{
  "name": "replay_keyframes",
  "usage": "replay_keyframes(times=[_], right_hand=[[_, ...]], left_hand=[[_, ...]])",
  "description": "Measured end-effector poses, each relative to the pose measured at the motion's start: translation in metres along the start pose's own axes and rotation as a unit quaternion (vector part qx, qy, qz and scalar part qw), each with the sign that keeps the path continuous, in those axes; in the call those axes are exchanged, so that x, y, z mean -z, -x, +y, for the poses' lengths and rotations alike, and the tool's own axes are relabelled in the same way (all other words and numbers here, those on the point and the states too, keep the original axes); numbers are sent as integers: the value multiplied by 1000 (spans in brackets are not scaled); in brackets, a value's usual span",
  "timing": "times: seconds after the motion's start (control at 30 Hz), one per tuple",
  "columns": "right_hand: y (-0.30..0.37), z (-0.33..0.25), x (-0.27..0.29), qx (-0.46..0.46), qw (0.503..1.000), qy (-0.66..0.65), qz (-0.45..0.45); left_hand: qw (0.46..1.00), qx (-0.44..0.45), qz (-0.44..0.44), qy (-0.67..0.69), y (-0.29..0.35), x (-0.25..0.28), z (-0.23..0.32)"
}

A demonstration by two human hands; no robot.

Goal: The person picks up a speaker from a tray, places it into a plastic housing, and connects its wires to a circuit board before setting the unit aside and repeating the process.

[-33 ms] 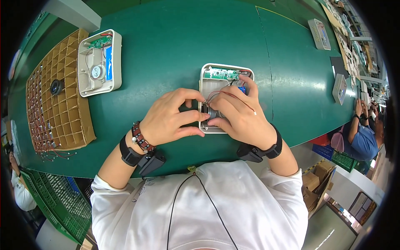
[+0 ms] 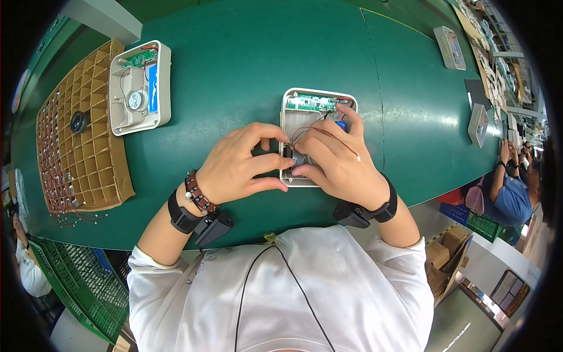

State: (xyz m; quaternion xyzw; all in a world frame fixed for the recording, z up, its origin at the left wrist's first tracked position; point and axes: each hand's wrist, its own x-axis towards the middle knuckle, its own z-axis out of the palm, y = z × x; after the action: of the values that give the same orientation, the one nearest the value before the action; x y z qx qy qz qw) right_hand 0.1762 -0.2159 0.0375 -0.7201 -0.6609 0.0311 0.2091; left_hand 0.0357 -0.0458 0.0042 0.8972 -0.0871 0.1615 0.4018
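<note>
Dark round part (image 2: 297, 159) sits in white housing (image 2: 292, 122) on worktop (image 2: 234, 70); right hand (image 2: 339, 159) fingers pinch it, left hand (image 2: 237, 164) fingers spread, one tip against it. Wire (image 2: 337, 139) draped over right knuckles could snag, tearing loose if lifted.

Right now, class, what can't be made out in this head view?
- Head view, hidden: the rest of the dark round part, behind the right grip.
- Head view, hidden: the rest of the blue part, behind the same grip.
- Head view, too small: fine detail on the green circuit board.
- Head view, cut off: the co-worker in white, by the dark fisheye rim.
</note>
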Motion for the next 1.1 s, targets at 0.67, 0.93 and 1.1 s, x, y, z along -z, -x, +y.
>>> replay_keyframes(times=[0.67, 0.93, 1.1], right_hand=[[-12, -8, 3, -34, 999, 1, -25], [2, 5, -4, 9, 1000, -7, 25], [15, 1, 3, 31, 995, 3, 100]], left_hand=[[993, 53, -28, -98, 13, -5, 3], [994, 42, -20, -97, 9, -10, 8], [991, 31, -5, -129, 1, 2, 23]])
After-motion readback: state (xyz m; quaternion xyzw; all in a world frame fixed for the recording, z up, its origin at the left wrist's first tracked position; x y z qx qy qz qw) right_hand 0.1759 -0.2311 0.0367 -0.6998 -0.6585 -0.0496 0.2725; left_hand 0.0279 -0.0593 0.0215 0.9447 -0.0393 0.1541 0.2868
